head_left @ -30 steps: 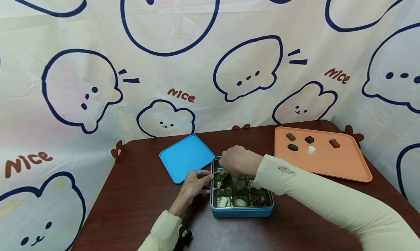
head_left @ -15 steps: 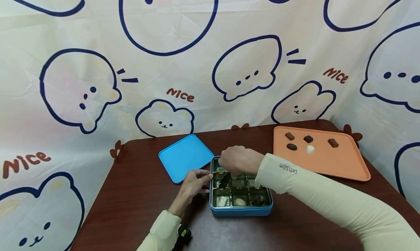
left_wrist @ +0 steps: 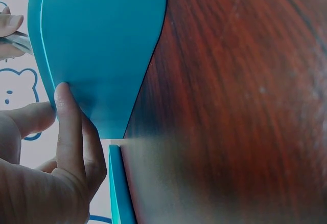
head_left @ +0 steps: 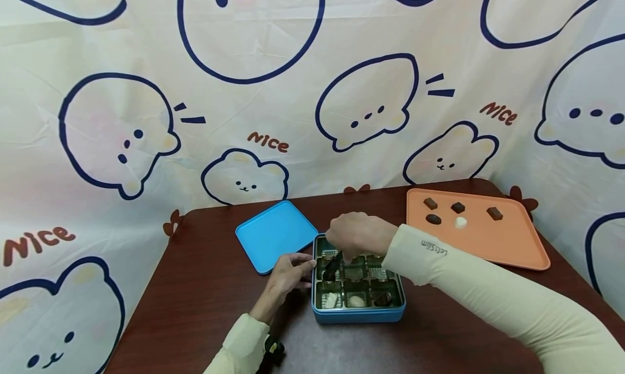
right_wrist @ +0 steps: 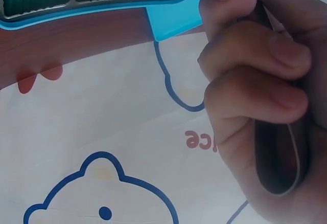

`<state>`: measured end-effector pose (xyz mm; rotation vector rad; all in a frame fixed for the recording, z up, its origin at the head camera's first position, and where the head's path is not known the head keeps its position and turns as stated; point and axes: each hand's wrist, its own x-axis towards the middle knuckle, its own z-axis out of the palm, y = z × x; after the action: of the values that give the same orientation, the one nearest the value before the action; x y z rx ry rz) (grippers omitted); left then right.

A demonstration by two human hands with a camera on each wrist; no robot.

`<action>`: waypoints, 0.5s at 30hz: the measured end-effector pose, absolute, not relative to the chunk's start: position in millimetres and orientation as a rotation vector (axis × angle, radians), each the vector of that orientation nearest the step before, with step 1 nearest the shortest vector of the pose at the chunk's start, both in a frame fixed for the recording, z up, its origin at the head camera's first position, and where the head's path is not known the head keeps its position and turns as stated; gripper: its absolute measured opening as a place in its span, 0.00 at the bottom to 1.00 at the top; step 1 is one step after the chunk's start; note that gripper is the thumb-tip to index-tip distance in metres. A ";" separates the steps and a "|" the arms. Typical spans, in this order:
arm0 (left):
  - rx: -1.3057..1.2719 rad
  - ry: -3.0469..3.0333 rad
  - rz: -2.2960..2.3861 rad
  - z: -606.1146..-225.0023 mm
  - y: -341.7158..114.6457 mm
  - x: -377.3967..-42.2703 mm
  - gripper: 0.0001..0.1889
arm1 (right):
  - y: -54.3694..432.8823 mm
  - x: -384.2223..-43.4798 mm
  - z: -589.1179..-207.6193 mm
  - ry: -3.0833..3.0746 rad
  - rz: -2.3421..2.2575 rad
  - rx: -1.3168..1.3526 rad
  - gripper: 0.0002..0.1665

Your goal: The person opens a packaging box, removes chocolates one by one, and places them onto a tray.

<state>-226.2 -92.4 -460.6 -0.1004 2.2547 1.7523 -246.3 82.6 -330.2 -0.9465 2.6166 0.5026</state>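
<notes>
A blue tin box [head_left: 358,316] with a gold-brown compartment insert stands on the table. Its front row holds a white piece [head_left: 331,300], a cream round piece [head_left: 357,302] and a dark piece [head_left: 383,298]. My right hand [head_left: 360,234], over the back of the box, grips metal tongs [right_wrist: 278,162], whose bent end shows below the curled fingers. Their dark lower part [head_left: 332,267] reaches into the middle-left compartment; whether anything is between the tips is unclear. My left hand [head_left: 285,279] touches the box's left side, fingertips [left_wrist: 63,92] on the wall and thumb at the rim.
At the back right lies an orange tray [head_left: 508,246] with several brown, dark and white chocolate-like pieces, one of them a white piece [head_left: 460,223]. A flat blue lid [head_left: 275,235] lies behind and left of the box. A patterned curtain [head_left: 303,108] rises behind the table.
My right hand has risen slightly and shifted a little to the right, while the tongs' dark lower part has tilted slightly left. The left hand and the box keep nearly the same place.
</notes>
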 end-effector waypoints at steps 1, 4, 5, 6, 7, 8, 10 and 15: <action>-0.097 2.256 1.753 -460.8 -92.6 -226.1 0.18 | 83.0 -246.8 -329.0 2.614 0.487 -0.940 0.11; -0.093 2.255 1.755 -461.0 -93.1 -225.5 0.18 | 84.5 -248.2 -324.3 2.597 0.448 -0.919 0.11; -0.092 2.256 1.754 -461.0 -93.2 -225.4 0.18 | 85.1 -248.6 -322.7 2.591 0.436 -0.916 0.11; -0.094 2.256 1.753 -461.1 -93.3 -225.4 0.18 | 85.8 -248.8 -321.0 2.588 0.423 -0.911 0.11; -0.095 2.259 1.750 -461.1 -93.1 -225.4 0.18 | 86.6 -249.0 -319.2 2.587 0.413 -0.910 0.10; -0.096 2.261 1.748 -461.0 -93.1 -225.4 0.18 | 87.4 -249.0 -317.3 2.586 0.402 -0.910 0.10; -0.100 2.264 1.745 -460.8 -92.8 -225.5 0.18 | 89.8 -249.5 -313.9 2.587 0.373 -0.906 0.08; -0.109 2.262 1.748 -461.6 -92.7 -225.8 0.18 | 97.7 -252.1 -304.2 2.582 0.292 -0.915 0.08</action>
<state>-225.8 -92.7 -461.6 -0.1089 2.2616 1.7484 -252.1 97.7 -304.2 -0.9153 2.5823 0.2924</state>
